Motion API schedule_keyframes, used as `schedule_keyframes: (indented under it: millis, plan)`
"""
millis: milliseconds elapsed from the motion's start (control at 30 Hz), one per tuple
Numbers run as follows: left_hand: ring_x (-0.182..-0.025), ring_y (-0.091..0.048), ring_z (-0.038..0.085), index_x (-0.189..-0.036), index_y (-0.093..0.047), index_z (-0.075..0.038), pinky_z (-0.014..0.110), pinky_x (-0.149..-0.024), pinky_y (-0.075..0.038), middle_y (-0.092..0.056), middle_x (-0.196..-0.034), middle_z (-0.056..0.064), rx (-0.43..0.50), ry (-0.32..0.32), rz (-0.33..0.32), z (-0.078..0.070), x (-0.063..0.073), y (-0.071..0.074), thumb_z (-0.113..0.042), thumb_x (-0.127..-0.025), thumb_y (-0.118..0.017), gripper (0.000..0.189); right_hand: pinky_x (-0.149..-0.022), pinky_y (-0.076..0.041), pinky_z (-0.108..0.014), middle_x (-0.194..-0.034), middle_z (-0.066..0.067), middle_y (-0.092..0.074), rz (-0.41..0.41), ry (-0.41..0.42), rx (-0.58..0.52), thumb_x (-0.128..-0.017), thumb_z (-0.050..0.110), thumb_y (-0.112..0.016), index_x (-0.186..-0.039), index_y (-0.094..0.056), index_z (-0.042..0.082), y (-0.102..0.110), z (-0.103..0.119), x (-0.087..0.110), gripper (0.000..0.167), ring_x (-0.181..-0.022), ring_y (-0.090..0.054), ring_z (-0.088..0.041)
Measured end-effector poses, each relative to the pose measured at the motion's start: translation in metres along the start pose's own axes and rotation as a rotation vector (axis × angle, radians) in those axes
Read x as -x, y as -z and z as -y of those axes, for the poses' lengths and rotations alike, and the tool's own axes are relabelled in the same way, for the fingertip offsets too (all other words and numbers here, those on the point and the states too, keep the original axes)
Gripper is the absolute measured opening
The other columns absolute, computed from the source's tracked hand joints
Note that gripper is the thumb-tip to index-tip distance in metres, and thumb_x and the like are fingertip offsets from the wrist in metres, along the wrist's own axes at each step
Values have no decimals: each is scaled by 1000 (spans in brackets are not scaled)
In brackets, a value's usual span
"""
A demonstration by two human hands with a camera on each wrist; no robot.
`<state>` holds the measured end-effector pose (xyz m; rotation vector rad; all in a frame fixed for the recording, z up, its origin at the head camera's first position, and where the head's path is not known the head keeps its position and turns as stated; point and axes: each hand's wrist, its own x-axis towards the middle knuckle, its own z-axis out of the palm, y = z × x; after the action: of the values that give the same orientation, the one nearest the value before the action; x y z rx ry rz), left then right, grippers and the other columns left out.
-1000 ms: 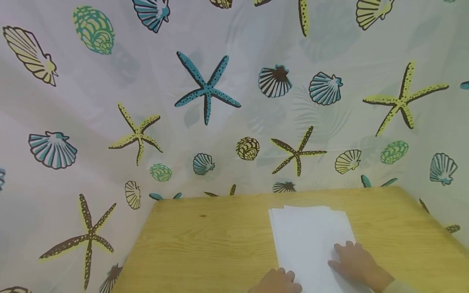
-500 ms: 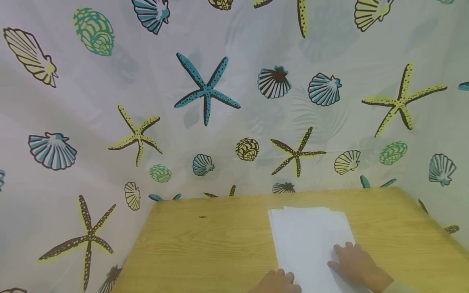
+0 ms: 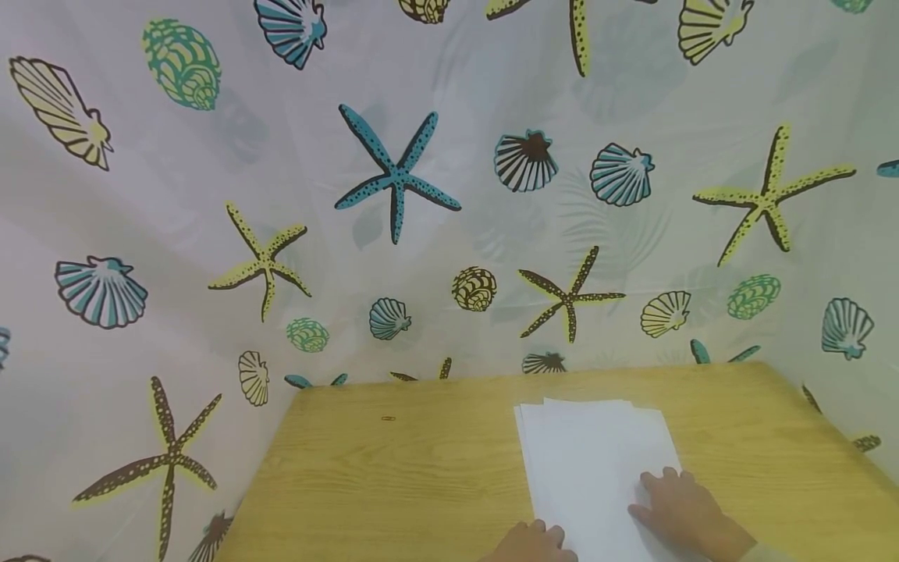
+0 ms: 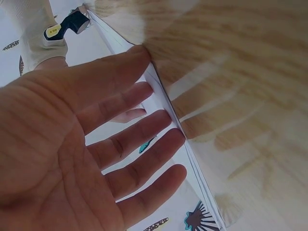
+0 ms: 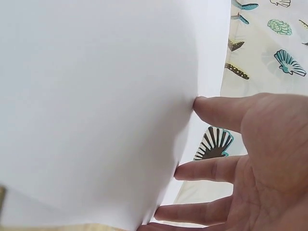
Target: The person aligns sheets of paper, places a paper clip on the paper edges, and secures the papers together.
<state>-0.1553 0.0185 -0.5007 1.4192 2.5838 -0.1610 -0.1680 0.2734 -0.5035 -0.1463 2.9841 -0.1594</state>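
Observation:
A stack of white paper sheets (image 3: 590,460) lies on the wooden table, its sheets slightly offset at the far edge. My left hand (image 3: 534,542) is at the stack's near left side, partly cut off by the frame. In the left wrist view its fingers (image 4: 144,132) extend to the paper edge, palm facing the camera. On the right part of the top sheet rests my right hand (image 3: 681,511), fingers spread. The right wrist view shows its nearly straight fingers (image 5: 207,169) with their tips touching the white paper (image 5: 96,96). Neither hand grips anything visible.
A small reddish paper clip (image 3: 389,419) lies toward the back left of the wooden table (image 3: 393,484). Behind the table and along its sides hangs a pale curtain (image 3: 463,101) printed with starfish and shells.
The head view has tipped up very slightly. Both hands and the paper stack keep practically the same place.

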Motion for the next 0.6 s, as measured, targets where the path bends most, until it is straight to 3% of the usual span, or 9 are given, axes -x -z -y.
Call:
schedule_keyframes:
  millis: [167, 433, 600]
  plan:
    - [-69, -41, 3, -102, -67, -30, 20, -58, -37, -49, -81, -11, -2, 0, -17, 1, 1, -2, -48, -91, -53, 26, -72, -48, -55, -92, -16, -59, 2, -6, -10, -84, 47, -64, -111, -61, 0, -1, 2, 1, 54, -83, -56, -36]
    - [-70, -42, 3, -105, -67, -30, 19, -59, -38, -50, -81, -11, -5, -3, 5, 2, 5, 1, -49, -91, -53, 27, -67, -48, -54, -88, -15, -58, -71, 20, 1, -83, 47, -65, -106, -61, 1, -7, 4, 2, 52, -79, -56, -35]
    - [-68, -41, 4, -103, -67, -30, 19, -56, -36, -50, -81, -10, -28, -9, -28, 5, 9, 1, -48, -91, -53, 26, -72, -48, -56, -91, -16, -59, -73, 26, -11, -82, 46, -66, -108, -61, 1, -7, 8, 1, 52, -83, -57, -38]
